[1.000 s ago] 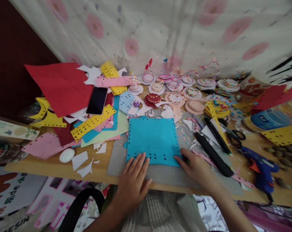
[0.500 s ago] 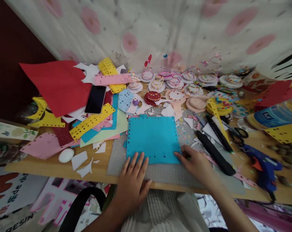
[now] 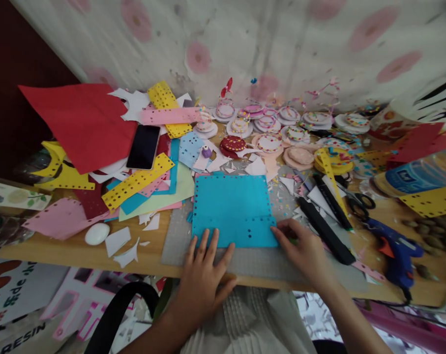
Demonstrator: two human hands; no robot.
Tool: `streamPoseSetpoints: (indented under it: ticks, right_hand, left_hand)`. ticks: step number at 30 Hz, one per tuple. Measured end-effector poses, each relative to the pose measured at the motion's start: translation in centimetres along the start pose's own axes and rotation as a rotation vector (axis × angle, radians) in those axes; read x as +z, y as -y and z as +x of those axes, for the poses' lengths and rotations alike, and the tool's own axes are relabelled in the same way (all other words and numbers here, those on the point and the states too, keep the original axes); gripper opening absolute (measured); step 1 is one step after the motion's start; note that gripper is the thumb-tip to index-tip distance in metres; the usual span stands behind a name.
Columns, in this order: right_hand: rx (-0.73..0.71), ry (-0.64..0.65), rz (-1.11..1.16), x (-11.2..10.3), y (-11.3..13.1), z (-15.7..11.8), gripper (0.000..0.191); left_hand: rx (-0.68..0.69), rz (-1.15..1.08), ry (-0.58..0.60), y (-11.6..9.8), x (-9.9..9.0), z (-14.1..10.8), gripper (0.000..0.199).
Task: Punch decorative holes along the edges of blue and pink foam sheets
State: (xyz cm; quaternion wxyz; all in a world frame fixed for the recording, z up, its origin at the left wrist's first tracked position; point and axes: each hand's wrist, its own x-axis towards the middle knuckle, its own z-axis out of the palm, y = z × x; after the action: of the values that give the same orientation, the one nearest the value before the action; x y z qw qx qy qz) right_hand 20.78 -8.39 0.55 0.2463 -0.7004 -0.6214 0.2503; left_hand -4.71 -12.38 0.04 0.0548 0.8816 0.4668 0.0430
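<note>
A bright blue sheet with small punched holes along its edges lies on the grey cutting mat. A row of holes also crosses its lower right part, with a few more below. My left hand rests with fingers spread, its fingertips on the sheet's lower left edge. At the sheet's lower right corner, my right hand pinches the edge between thumb and forefinger.
Coloured paper scraps and a phone lie at the left. Small decorated hats stand behind the sheet. Black cutters, scissors and a blue glue gun lie at the right.
The holes near the sheet's lower edge no longer show; a row now appears higher up at the lower right. My left hand's fingers have spread wider. The view has shifted slightly.
</note>
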Motion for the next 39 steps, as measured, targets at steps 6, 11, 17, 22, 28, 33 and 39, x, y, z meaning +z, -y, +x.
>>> streamPoseSetpoints:
  ticks: [6, 11, 17, 22, 28, 33, 39]
  right_hand:
    - [-0.127, -0.304, -0.291, -1.3, 0.0, -0.9, 0.024]
    - [-0.526, -0.091, -0.324, -1.5, 1.8, -2.4, 0.036]
    - [-0.651, 0.421, -0.538, 0.9, 3.6, -3.6, 0.048]
    - [-0.564, 0.525, -0.686, 1.1, 4.4, -3.2, 0.053]
    - [-0.564, 0.503, -0.683, -0.8, 2.7, -2.8, 0.053]
    - [-0.503, 0.425, -0.654, -2.8, 0.5, -3.1, 0.047]
    - [-0.401, 0.394, -0.608, -3.3, 0.1, -3.5, 0.046]
  left_hand:
    - [-0.001, 0.002, -0.013, -0.1, 0.3, -0.1, 0.069]
    - [-0.007, -0.002, -0.009, -0.2, 0.2, 0.0, 0.071]
    - [-0.009, 0.001, -0.023, -0.4, 0.2, 0.0, 0.074]
    - [-0.016, -0.004, -0.023, -0.3, 0.4, 0.0, 0.074]
    - [0.007, 0.031, 0.006, 0.1, 0.1, -0.1, 0.074]
    - [0.011, 0.037, -0.005, 0.1, 0.2, 0.0, 0.074]
    - [0.069, 0.03, -0.027, 1.0, 0.2, -0.1, 0.072]
